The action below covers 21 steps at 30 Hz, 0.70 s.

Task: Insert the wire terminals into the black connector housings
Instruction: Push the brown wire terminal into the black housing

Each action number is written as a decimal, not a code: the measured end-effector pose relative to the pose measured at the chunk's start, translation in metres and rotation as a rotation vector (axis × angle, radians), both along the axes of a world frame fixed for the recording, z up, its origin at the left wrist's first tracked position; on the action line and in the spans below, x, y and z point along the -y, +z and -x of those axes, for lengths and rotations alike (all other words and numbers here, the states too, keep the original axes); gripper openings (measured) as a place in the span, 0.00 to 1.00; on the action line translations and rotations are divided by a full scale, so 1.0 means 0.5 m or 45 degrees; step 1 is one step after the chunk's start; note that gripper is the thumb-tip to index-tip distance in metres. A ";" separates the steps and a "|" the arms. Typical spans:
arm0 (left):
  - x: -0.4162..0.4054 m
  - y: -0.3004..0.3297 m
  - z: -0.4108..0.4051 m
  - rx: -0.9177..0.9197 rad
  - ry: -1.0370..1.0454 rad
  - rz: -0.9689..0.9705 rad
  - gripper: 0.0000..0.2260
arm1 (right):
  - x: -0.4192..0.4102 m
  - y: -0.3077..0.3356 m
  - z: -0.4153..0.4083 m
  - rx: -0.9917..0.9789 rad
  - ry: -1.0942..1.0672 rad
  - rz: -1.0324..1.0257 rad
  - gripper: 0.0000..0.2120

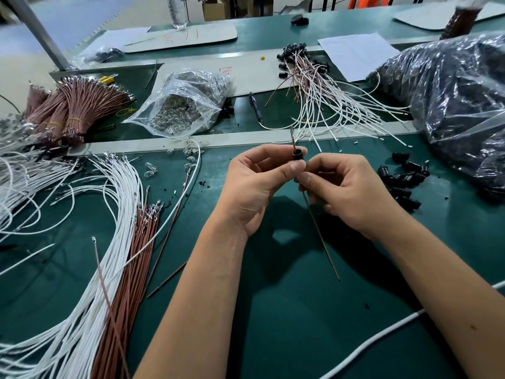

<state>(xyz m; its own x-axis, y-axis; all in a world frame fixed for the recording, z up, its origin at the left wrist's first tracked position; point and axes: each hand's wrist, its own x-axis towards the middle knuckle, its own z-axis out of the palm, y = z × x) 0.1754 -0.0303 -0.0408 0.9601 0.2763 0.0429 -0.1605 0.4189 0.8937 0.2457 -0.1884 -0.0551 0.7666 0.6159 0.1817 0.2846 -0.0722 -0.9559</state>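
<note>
Green bench (314,310) covered in loose wires (109,228), with spare black housings (404,177) piled off to the right. Left hand (254,187) pinches one black housing (298,155) between thumb and fingers, up over the bench middle. Right hand (347,192) pinches a brown wire (319,231) running through it. I'd keep the wire straight in line and push until it seats; don't kink it.

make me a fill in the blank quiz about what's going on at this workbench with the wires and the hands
1. The left hand pinches a black ____ between its fingertips.
2. The wire held by the right hand is ____ in colour.
3. The loose black housings lie to the ____ of the hands.
4. The mat is ____.

Missing words: housing; brown; right; green
</note>
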 end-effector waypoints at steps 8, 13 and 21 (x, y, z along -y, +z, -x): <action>0.002 0.006 -0.002 -0.158 0.067 -0.036 0.09 | -0.008 0.001 0.010 -0.077 -0.037 -0.021 0.06; -0.004 0.006 -0.007 -0.281 0.010 0.078 0.07 | -0.010 0.002 0.013 -0.288 0.009 -0.133 0.07; -0.008 0.004 -0.008 -0.317 -0.064 0.081 0.11 | -0.010 0.005 0.015 -0.275 -0.019 -0.156 0.10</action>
